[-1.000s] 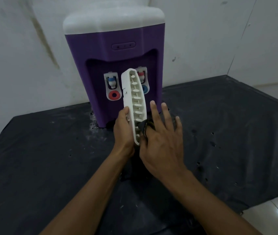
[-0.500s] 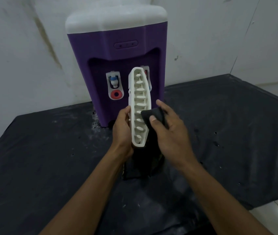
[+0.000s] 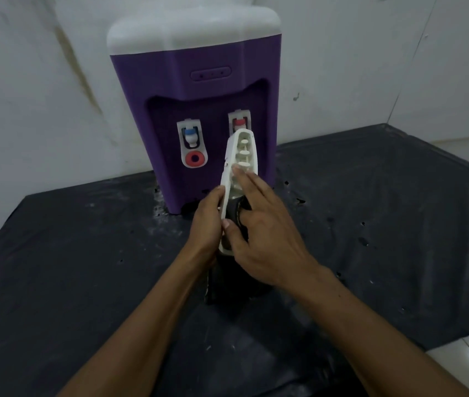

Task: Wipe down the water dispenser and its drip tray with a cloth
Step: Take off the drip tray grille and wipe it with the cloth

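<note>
Left hand (image 3: 207, 222) grips drip tray (image 3: 240, 156); right hand (image 3: 264, 239) pinches cloth (image 3: 237, 213) against it.

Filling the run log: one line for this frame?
step: drip tray wipe | left hand: grips tray, stood on end | right hand: holds cloth against tray | water dispenser: behind tray

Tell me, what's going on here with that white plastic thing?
A person is wiping the white tray taken off the purple dispenser. The left hand grips the tray, stood on end in front of the dispenser. The right hand holds a dark cloth against the tray's face, some fingers stretched up along it. The dispenser stands on a dark-covered table by the wall.
</note>
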